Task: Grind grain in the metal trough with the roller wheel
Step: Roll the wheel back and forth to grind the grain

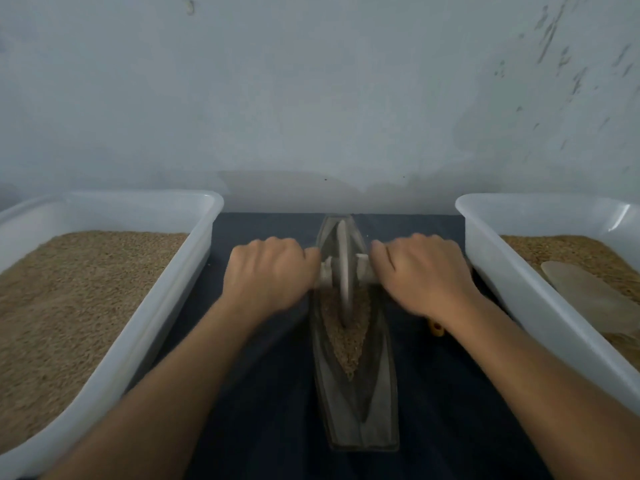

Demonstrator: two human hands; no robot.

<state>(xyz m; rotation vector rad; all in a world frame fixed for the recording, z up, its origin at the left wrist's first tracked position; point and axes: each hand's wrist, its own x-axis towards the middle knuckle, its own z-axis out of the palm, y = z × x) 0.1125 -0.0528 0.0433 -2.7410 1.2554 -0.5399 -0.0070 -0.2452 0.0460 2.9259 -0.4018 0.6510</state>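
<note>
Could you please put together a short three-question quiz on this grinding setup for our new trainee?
1. True or false: only one hand grips the roller wheel.
2. Where does the grain lie in the metal trough: nearer or farther than the wheel?
3. Which bin holds a pale scoop?

Key:
1. False: the left hand and right hand each grip an axle end.
2. Nearer.
3. The right bin; scoop.

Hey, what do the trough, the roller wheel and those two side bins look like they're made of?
Trough: likely metal, dull grey, faintly reflective sloping walls. Roller wheel: a thin, pale grey disc on a pale axle; metal or stone, blur leaves it open. Left bin and right bin: translucent white plastic, smooth with rounded glossy rims, grain showing dimly through the walls.
</note>
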